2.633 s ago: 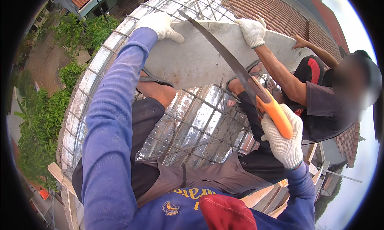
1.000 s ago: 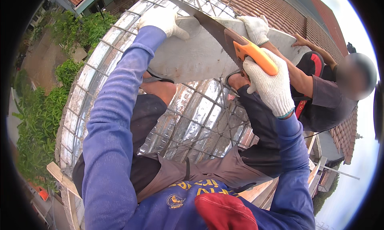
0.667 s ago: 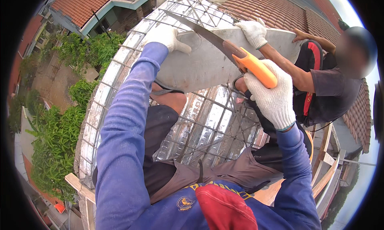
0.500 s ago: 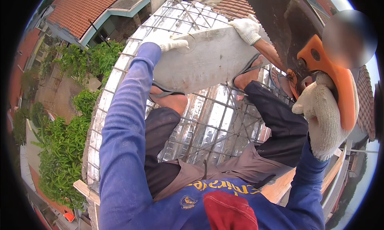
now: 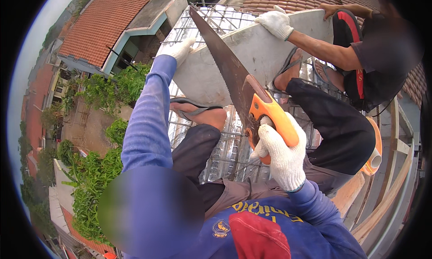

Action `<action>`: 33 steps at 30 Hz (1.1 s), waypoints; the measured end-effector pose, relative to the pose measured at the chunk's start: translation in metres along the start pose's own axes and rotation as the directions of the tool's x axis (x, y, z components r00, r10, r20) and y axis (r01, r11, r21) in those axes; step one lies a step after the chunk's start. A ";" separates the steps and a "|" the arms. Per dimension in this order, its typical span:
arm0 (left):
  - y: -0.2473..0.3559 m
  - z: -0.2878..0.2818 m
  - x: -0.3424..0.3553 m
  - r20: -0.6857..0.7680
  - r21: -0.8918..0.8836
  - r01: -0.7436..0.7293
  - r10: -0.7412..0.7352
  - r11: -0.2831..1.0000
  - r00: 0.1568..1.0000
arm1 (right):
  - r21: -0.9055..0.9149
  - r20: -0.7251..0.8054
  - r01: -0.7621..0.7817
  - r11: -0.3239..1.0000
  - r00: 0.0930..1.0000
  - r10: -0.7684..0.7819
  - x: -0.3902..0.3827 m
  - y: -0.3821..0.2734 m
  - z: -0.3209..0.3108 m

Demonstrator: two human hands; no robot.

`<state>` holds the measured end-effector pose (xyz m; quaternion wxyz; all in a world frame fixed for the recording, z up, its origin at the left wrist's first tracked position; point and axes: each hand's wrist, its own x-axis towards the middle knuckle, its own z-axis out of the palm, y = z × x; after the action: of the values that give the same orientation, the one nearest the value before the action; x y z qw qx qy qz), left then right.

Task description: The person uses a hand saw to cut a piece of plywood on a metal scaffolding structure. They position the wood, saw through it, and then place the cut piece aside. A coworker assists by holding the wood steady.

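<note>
My right hand (image 5: 285,155), in a white knit glove, is wrapped round the orange handle of a handsaw (image 5: 227,63). Its dark, toothed blade slants up and left across a grey board (image 5: 272,52); whether it touches the board I cannot tell. With its long edge uppermost, the board stands tilted on a rebar grid in front of my feet. My left hand (image 5: 179,50), also gloved, grips the board's left end, its fingers partly hidden. A co-worker's gloved hand (image 5: 275,24) holds the top edge, and the co-worker's bare hand (image 5: 330,10) the right end.
Rebar mesh (image 5: 229,146) over shiny metal sheeting lies under my sandalled feet. The co-worker (image 5: 382,47) crouches at the right. Timber pieces (image 5: 387,191) and an orange object with a pale tube end (image 5: 373,157) are at the right. Beyond the left edge, bushes (image 5: 101,187) grow below.
My right hand has brought the saw down and left from the upper right, so its blade now crosses before the board. My left hand's fingers have shifted at the board's left end.
</note>
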<state>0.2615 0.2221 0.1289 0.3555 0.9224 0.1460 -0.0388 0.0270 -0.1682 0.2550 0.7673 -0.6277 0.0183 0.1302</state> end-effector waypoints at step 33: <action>0.025 0.005 -0.023 -0.022 0.351 -0.242 0.266 0.905 0.964 | 0.183 -0.070 -0.130 0.974 0.987 0.145 -0.053 0.016 0.020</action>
<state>0.2470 0.1957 0.1451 0.1851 0.9822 0.0278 0.0148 -0.0302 -0.1557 0.2535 0.8080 -0.5587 0.1050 0.1550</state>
